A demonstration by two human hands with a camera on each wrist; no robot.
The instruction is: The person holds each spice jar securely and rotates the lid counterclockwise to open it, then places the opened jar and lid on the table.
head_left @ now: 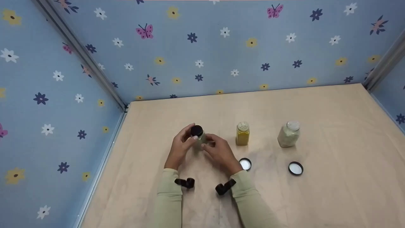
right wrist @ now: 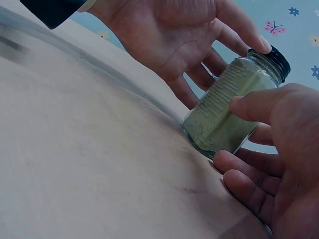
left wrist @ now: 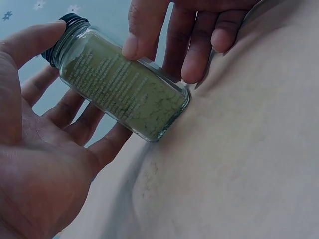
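Both hands hold a glass spice jar (head_left: 199,144) of green powder with a black lid (head_left: 196,130). My left hand (head_left: 181,148) has its thumb on the lid's edge and its fingers along the jar's far side. In the left wrist view the jar (left wrist: 119,84) leans, its base at the tabletop and pale print across its side. My right hand (head_left: 222,153) pinches the lower body between thumb and fingers. The right wrist view shows that thumb lying flat against the glass of the jar (right wrist: 224,109).
Right of the hands stands a shaker jar of yellow powder (head_left: 242,136) with a perforated top. Farther right is another jar of pale green powder (head_left: 288,136). Two black-rimmed lids with white insides lie in front, one lid (head_left: 245,164) beside my right wrist, the other lid (head_left: 295,168) farther right.
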